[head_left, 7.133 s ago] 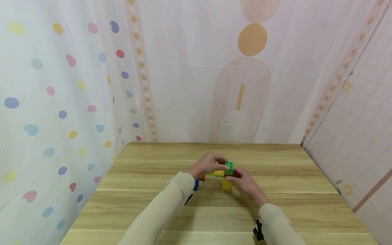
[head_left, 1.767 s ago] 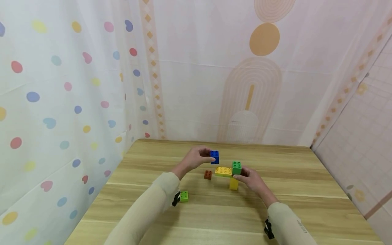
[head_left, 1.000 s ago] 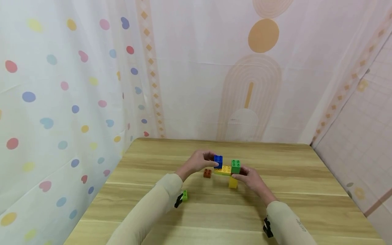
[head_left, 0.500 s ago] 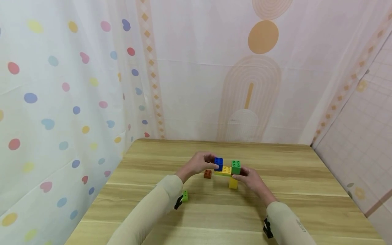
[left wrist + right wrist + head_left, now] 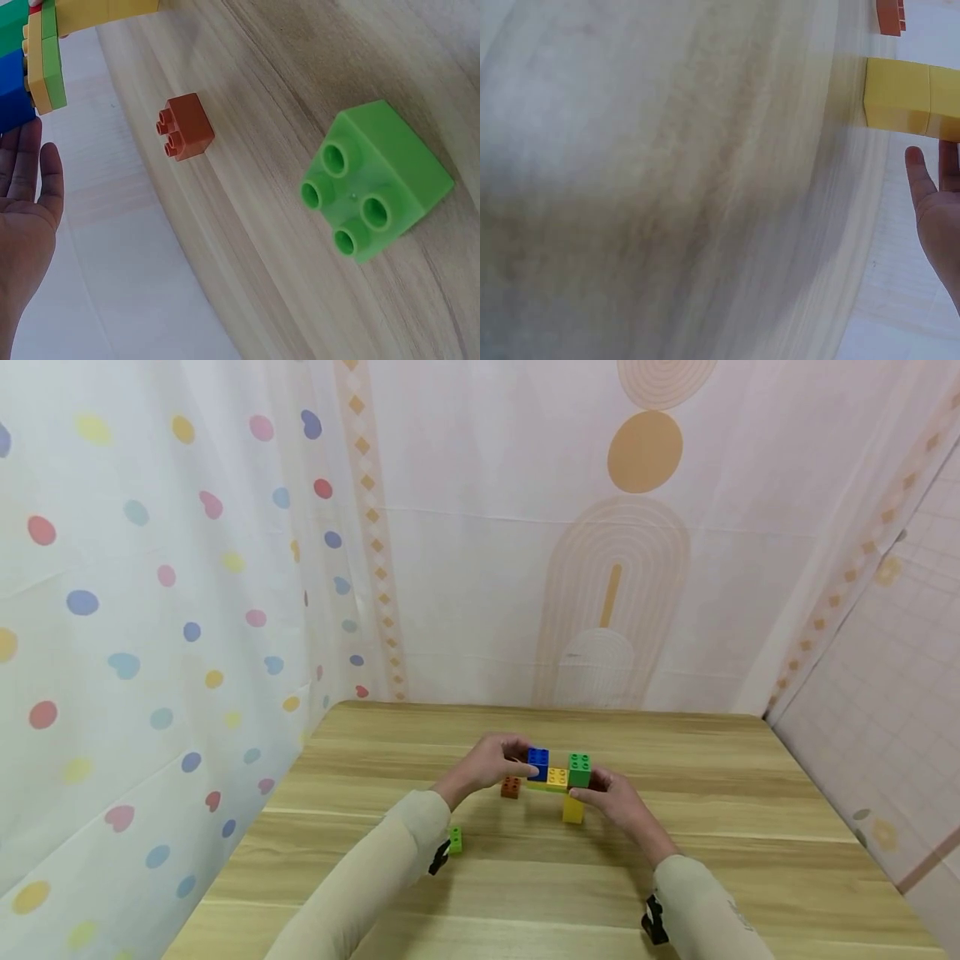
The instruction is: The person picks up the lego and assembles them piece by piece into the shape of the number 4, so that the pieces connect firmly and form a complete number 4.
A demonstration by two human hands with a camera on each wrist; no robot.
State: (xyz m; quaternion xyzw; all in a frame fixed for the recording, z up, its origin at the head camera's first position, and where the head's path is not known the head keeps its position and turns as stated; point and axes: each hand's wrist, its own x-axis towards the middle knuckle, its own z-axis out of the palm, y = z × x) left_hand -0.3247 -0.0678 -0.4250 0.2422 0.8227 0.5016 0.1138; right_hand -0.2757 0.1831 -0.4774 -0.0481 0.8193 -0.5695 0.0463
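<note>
The fingers of the left hand (image 5: 487,766) pinch a studded blue plastic brick (image 5: 537,765), thumb on its near side. The brick sits over the left end of a long, flat yellow studded plastic bar (image 5: 557,777), which has a light-green plastic layer (image 5: 546,787) beneath it. That is the relation that counts: blue brick above, bar below, the bar's long axis running left to right between the two hands, its left end overhanging and nearer the left hand.

The fingers of the right hand (image 5: 617,800) grip the other end, just under a bright green cube-like plastic brick (image 5: 579,770) and by the top of an upright yellow plastic column (image 5: 573,811), apparently standing on the wood-grained desk (image 5: 540,902). Bare yellow studs show between the blue and green bricks.

Farther out, a small reddish-brown plastic brick (image 5: 511,787) rests just beyond the left hand's underside, and a loose lime-green plastic brick (image 5: 382,180) lies nearer the person, partly covered by the left wrist in the head view.

Whether the blue brick is fully seated is hard to tell; the left wrist view cuts it off at the edge. The right fingertips behind the column are hidden.
</note>
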